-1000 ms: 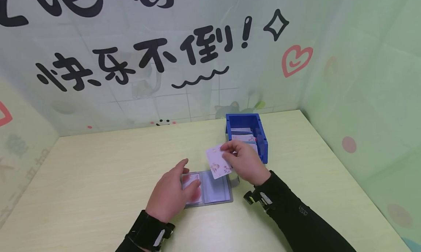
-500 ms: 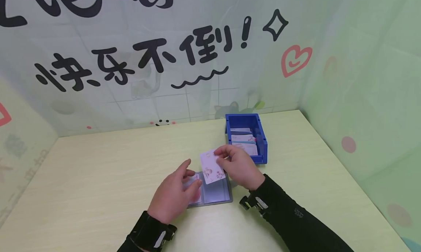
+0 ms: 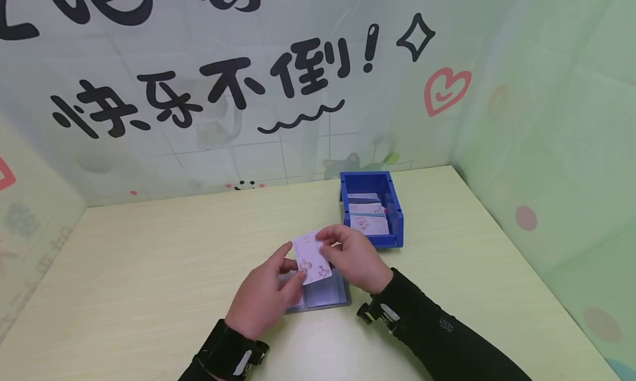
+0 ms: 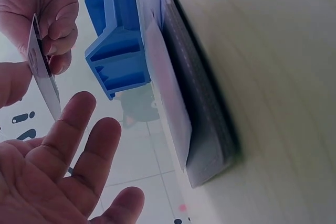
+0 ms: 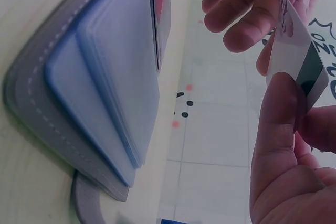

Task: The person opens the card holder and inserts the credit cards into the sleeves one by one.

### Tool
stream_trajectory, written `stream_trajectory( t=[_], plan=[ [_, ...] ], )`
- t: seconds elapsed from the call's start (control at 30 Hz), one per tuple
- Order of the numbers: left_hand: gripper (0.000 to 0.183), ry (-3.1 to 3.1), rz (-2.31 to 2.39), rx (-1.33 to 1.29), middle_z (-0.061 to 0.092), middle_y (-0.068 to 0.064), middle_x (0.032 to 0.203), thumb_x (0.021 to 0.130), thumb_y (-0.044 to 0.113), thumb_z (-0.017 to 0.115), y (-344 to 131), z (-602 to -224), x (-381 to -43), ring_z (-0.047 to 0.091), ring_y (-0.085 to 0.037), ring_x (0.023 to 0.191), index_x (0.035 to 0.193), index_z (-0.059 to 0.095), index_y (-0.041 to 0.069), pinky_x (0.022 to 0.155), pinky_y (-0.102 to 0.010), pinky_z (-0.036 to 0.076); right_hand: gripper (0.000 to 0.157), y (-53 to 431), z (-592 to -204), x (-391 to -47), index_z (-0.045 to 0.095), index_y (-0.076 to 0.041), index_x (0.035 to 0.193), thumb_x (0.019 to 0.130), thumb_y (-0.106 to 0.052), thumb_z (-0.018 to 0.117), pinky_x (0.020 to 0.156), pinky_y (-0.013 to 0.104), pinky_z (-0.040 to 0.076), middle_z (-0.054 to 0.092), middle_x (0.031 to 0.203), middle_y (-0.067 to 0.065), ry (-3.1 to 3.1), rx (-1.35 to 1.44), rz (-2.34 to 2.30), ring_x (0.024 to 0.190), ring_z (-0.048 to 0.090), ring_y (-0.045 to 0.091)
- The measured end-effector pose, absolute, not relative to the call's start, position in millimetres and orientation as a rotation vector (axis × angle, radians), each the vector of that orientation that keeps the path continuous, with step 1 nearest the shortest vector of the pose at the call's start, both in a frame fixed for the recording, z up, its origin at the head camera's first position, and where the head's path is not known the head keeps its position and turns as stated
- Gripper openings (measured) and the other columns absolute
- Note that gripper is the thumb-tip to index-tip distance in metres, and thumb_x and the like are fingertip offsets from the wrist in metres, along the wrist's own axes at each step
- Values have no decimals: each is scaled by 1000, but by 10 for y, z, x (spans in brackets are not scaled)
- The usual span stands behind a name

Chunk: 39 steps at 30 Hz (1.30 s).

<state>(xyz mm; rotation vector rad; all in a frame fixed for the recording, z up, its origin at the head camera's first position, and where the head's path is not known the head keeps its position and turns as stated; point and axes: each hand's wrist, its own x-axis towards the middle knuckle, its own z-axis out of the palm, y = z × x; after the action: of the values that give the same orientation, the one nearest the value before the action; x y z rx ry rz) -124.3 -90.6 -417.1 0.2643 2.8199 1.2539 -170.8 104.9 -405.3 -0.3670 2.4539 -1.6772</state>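
A pale pink card [image 3: 312, 258] with a flower print hangs tilted above an open grey card holder [image 3: 325, 292]. My right hand [image 3: 355, 258] pinches its right edge between thumb and fingers; the right wrist view shows a dark stripe on the card's back [image 5: 311, 74]. At the card's left edge is my left hand [image 3: 262, 295], its thumb at the lower corner and its fingers loosely extended in the left wrist view [image 4: 79, 166]. The holder has clear sleeves [image 5: 115, 72]. A pink card lies in its left page, mostly hidden by the left hand.
Behind the right hand stands a blue bin [image 3: 397, 218] holding several similar cards [image 3: 369, 225]. A holder strap [image 5: 84, 198] sticks out beside the holder. A printed backdrop [image 3: 218, 149] rises along the back of the pale wooden table [image 3: 164, 259].
My right hand has brought the card left and down, from beside the bin to the left hand's thumb and fingertips. The left hand has shifted slightly right. The holder has stayed in place.
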Motion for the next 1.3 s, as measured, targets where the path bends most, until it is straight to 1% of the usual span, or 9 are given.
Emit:
stream_trajectory(
  t=[0.23, 0.4, 0.53, 0.67, 0.9, 0.97, 1.17, 1.2, 1.3],
  plan=[
    [68, 2811, 1261, 280, 62, 12, 100, 89, 37, 63, -894, -4172, -1238, 59, -4, 91, 145, 32, 15, 77, -34, 53, 19, 1036, -4074, -1690, 62, -15, 106, 90, -5, 59, 65, 37, 54, 58, 93, 6, 2417, -363, -1693, 76, 57, 20],
    [66, 2767, 1333, 297, 60, 9, 88, 90, 28, 63, -891, -4159, -1224, 59, -2, 75, 145, 31, 11, 67, -29, 53, 20, 1032, -4088, -1684, 61, -13, 107, 89, -4, 59, 66, 44, 56, 59, 94, 6, 2377, -388, -1717, 71, 60, 20],
    [60, 2711, 1422, 258, 60, 5, 82, 92, 23, 61, -899, -4152, -1220, 58, -9, 65, 145, 33, 14, 63, -30, 52, 19, 1044, -4080, -1689, 63, -12, 105, 89, -4, 60, 66, 42, 56, 62, 90, 5, 2408, -426, -1662, 70, 60, 18],
    [56, 2684, 1468, 204, 62, 6, 82, 93, 21, 59, -912, -4150, -1227, 59, -13, 65, 143, 36, 18, 61, -30, 53, 18, 1069, -4049, -1700, 64, -15, 105, 89, -7, 61, 69, 35, 54, 63, 89, 1, 2530, -469, -1466, 76, 57, 14],
    [57, 2798, 1270, 123, 66, 6, 88, 91, 23, 60, -940, -4166, -1248, 56, -8, 65, 143, 38, 13, 58, -31, 48, 33, 1139, -4023, -1706, 60, -9, 122, 89, -16, 62, 89, 38, 47, 62, 117, 2, 2649, -582, -906, 102, 54, 15],
    [56, 2815, 1227, 111, 66, 6, 90, 91, 23, 59, -954, -4163, -1249, 55, -6, 65, 142, 39, 11, 57, -31, 47, 35, 1147, -4024, -1706, 60, -9, 122, 89, -18, 63, 91, 38, 47, 63, 116, 2, 2660, -587, -799, 102, 54, 14],
    [51, 2825, 1102, 88, 59, 1, 68, 91, 24, 58, -980, -4162, -1251, 53, -10, 56, 138, 44, 8, 49, -30, 41, 33, 1159, -4039, -1719, 62, -9, 120, 89, -21, 63, 89, 38, 48, 63, 111, 1, 2672, -548, -657, 92, 53, 11],
    [51, 2837, 1074, 87, 59, 0, 69, 90, 24, 58, -984, -4165, -1252, 52, -11, 57, 137, 46, 8, 48, -30, 40, 33, 1159, -4039, -1720, 62, -8, 121, 90, -21, 63, 89, 38, 48, 63, 111, 1, 2668, -539, -650, 91, 53, 11],
    [48, 2872, 1011, 89, 63, -1, 87, 89, 24, 58, -989, -4172, -1256, 52, -13, 65, 134, 49, 8, 52, -30, 40, 34, 1157, -4038, -1721, 62, -8, 121, 90, -21, 62, 89, 38, 48, 63, 111, 1, 2656, -528, -645, 89, 53, 11]
  ],
)
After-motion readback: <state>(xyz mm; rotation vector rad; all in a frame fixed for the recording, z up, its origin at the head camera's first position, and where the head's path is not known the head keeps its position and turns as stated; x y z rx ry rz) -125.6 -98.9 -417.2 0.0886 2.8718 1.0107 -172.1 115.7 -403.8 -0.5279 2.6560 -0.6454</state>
